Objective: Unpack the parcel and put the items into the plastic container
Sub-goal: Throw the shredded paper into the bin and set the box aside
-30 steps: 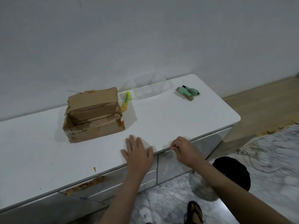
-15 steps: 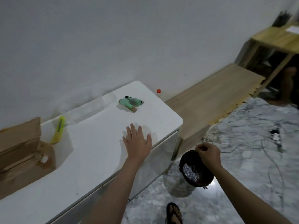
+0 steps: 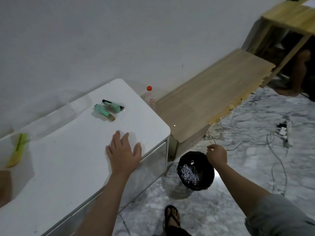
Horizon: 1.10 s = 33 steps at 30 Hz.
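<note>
Two hands in view, doing different work: left hand (image 3: 124, 155) laid flat on the white tabletop (image 3: 71, 167) near its right front edge, fingers straight and released, holding nothing; right hand (image 3: 216, 155) out over the floor, just above the far rim of the black bin (image 3: 196, 171), fingers pinched on a thin scrap or strand too fine to name. Judged as a tidy-up aside within the unpacking: packing waste going into the bin, not yet let go. Next move, by that reading: loosen the pinch over the bin mouth, then swing back left to the parcel and carry the unpacked goods to the container. One parcel (image 3: 5, 186), only its brown corner showing at the far left edge, blurred. One clear plastic container (image 3: 51, 116) at the far side of the tabletop against the wall, faint and hard to outline, nothing certain inside it. Two green items (image 3: 109, 109) lying side by side and touching, right of the container and well apart from the left hand, not yet put away. One yellow cutter (image 3: 17, 149) at the left, between parcel and container. One red-capped bottle (image 3: 150, 97) on the floor past the tabletop's far right corner. One sandalled foot (image 3: 172, 217) near the bottom. Cables on the marble floor, too tangled to count.
</note>
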Each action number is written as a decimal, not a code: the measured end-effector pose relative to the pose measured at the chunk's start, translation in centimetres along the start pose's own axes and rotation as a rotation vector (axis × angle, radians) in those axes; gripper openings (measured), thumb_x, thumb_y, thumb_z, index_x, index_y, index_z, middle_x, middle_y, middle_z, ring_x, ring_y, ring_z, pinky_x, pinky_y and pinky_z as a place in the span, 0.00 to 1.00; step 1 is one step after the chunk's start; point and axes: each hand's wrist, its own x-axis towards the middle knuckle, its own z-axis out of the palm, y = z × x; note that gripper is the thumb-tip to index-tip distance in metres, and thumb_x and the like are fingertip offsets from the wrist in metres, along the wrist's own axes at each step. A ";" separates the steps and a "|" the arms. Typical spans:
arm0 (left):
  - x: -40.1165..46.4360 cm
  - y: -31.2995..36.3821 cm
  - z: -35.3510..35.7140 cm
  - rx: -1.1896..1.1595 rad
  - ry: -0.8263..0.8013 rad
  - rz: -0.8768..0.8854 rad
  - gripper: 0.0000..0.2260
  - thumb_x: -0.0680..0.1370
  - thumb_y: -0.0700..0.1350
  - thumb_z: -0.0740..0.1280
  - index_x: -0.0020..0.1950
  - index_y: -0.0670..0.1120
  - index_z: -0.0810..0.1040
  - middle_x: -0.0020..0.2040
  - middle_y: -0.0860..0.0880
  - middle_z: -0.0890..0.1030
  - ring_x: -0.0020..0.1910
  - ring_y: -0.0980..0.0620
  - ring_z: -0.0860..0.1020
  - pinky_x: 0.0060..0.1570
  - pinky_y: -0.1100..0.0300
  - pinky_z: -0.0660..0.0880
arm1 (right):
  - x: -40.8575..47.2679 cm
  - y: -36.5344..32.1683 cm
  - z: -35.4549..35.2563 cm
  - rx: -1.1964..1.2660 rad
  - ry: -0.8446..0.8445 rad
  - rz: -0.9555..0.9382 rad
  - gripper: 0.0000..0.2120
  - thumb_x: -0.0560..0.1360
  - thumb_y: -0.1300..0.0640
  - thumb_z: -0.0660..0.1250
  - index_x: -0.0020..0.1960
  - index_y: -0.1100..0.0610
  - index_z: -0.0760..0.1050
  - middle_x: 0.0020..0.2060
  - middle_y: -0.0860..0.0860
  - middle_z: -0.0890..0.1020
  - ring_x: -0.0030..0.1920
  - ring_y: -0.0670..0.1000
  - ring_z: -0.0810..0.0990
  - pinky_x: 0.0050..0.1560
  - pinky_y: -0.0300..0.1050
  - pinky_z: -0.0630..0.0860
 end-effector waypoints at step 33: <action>-3.8 -40.6 -27.3 -0.424 0.468 -0.791 0.30 0.74 0.55 0.65 0.71 0.42 0.63 0.71 0.41 0.66 0.67 0.39 0.67 0.66 0.41 0.65 | -41.1 -44.8 25.5 0.134 -0.614 -0.746 0.27 0.74 0.48 0.65 0.68 0.59 0.65 0.66 0.57 0.71 0.67 0.59 0.68 0.66 0.53 0.68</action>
